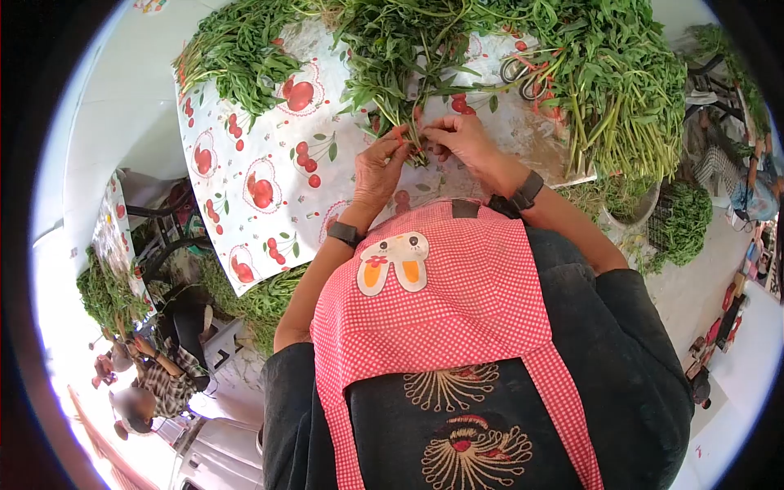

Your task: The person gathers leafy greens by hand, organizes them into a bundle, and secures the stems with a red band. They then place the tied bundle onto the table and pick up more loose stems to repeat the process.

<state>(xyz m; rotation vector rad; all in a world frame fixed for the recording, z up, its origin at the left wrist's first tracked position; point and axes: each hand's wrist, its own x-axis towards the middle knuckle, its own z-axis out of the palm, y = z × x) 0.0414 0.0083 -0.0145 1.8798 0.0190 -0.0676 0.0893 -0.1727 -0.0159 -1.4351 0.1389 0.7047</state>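
Stems of a leafy green bunch point toward me at the front of the table. At the stem ends, my left hand is closed in a pinch on a thin orange-red tie. Just across the stems, my right hand is closed too, with thumb and fingertips pressed together beside the bunch. What its fingertips grip is too small to make out. A pair of scissors lies to the right of the bunch, partly under greens.
A cherry-print tablecloth covers the table. Leafy greens lie at the back left, and a large stemmed pile hangs over the right edge. More greens stand in a basket on the floor. Another person sits at lower left.
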